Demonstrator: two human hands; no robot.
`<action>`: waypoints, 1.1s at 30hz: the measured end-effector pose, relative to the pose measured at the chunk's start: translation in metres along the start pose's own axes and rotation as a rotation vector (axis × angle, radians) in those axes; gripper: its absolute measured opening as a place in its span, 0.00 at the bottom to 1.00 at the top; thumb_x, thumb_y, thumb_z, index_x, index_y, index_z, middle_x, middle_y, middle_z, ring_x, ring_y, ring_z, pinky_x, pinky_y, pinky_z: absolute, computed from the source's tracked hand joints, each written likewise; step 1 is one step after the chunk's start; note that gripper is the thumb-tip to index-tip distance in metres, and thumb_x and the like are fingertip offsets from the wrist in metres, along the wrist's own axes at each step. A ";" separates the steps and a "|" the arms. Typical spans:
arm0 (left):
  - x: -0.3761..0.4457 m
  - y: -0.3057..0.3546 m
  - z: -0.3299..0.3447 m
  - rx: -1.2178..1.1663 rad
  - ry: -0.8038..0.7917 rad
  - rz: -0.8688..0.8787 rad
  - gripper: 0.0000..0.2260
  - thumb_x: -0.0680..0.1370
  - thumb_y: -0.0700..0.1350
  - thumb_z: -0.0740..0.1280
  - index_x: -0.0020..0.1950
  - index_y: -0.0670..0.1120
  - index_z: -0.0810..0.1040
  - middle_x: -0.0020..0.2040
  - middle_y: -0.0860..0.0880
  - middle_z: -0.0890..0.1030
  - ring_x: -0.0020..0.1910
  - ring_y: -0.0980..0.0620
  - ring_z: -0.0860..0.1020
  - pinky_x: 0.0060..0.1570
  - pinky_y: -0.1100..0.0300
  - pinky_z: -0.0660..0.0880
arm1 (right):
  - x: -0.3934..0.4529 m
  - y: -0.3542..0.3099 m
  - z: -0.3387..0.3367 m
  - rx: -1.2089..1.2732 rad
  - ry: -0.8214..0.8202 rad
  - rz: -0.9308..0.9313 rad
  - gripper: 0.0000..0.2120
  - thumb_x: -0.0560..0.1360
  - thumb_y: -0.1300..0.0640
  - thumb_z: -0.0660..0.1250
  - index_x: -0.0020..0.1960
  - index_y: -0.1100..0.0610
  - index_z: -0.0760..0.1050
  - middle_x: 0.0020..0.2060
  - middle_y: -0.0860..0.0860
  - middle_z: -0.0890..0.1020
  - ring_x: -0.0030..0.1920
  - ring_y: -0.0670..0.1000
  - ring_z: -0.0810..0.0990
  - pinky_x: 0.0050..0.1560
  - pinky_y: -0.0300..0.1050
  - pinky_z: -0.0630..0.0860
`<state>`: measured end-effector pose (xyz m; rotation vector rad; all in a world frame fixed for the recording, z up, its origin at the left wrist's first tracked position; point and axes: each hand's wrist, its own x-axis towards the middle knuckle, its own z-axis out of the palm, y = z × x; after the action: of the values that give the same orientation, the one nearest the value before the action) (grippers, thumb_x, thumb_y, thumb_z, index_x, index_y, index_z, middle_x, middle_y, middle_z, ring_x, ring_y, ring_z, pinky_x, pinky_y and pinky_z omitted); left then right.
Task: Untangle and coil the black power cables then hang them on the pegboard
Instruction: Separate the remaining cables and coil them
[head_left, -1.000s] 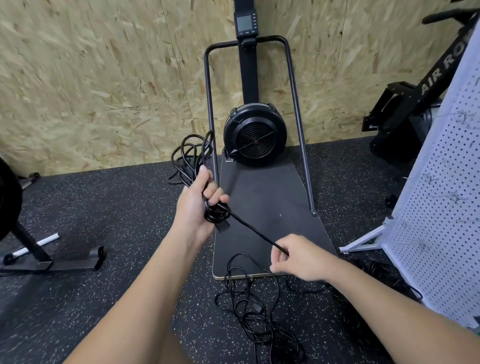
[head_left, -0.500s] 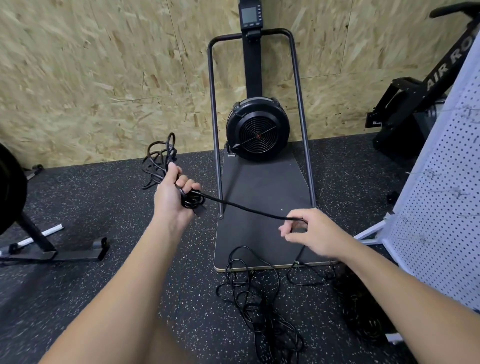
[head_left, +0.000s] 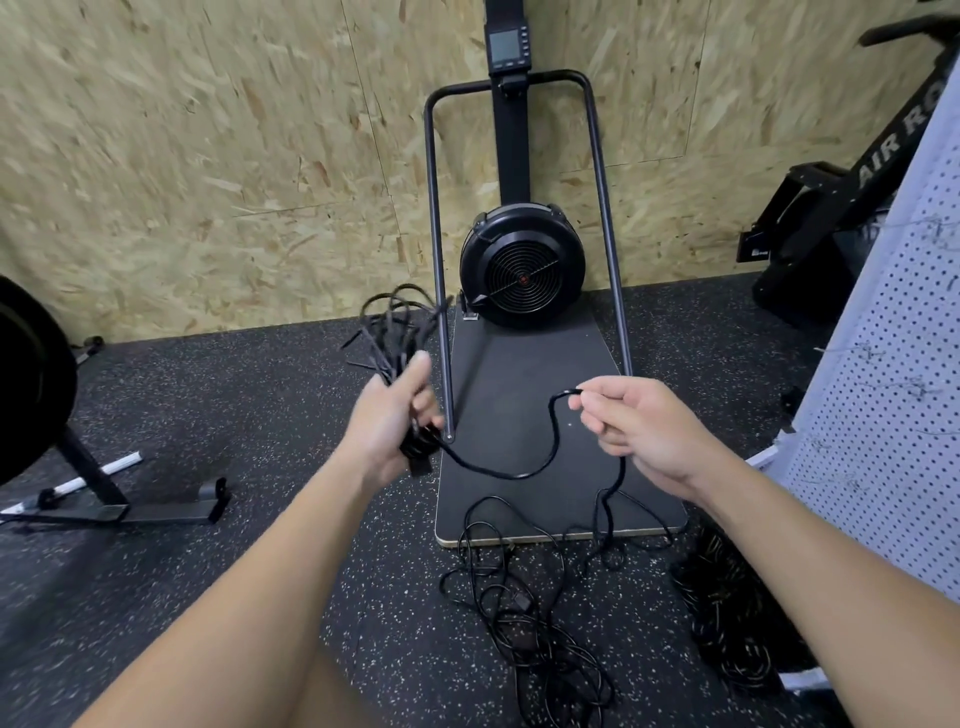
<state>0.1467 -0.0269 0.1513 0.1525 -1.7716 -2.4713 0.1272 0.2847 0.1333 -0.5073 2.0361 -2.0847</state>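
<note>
The left hand (head_left: 395, 415) is closed around a bunch of coiled loops (head_left: 396, 323) of thin, round, matte black power cable (head_left: 519, 474), the loops fanning up and away from the fist and smeared by motion blur, so their count cannot be told. From that fist the cable sags in a smooth curve over the flat dark platform (head_left: 524, 384) and rises to the right hand (head_left: 641, 431), which pinches it between thumb and fingertips, the other fingers loosely curled. Below the right hand the cable drops into a loose tangle (head_left: 524, 613) on the speckled rubber floor (head_left: 260, 415). A second dark bundle (head_left: 727, 623) lies near the white perforated pegboard (head_left: 893, 415), which is cut off at the right edge. Rough chipboard wall (head_left: 208, 156) stands behind.
</note>
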 end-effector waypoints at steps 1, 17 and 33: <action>-0.007 -0.006 0.012 0.075 -0.058 -0.005 0.17 0.86 0.50 0.71 0.42 0.52 0.68 0.35 0.50 0.64 0.32 0.51 0.62 0.35 0.57 0.70 | 0.000 -0.005 0.007 0.052 -0.004 0.001 0.11 0.90 0.61 0.62 0.58 0.67 0.80 0.36 0.54 0.74 0.30 0.47 0.59 0.31 0.40 0.56; -0.051 -0.056 0.082 0.166 -0.294 -0.056 0.14 0.77 0.35 0.79 0.48 0.44 0.73 0.34 0.48 0.66 0.29 0.52 0.65 0.35 0.56 0.72 | -0.001 -0.042 0.023 0.303 -0.257 -0.007 0.11 0.90 0.60 0.60 0.59 0.63 0.79 0.34 0.54 0.72 0.31 0.50 0.53 0.34 0.47 0.50; -0.063 -0.061 0.084 0.556 -0.425 -0.027 0.16 0.89 0.56 0.65 0.64 0.48 0.88 0.60 0.52 0.87 0.54 0.56 0.83 0.59 0.57 0.77 | 0.016 -0.027 0.021 0.468 0.313 0.018 0.12 0.90 0.54 0.65 0.54 0.62 0.78 0.35 0.50 0.76 0.27 0.45 0.60 0.31 0.41 0.54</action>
<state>0.1965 0.0795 0.1222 -0.3389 -2.6061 -2.0635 0.1225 0.2608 0.1616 -0.0875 1.5806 -2.6493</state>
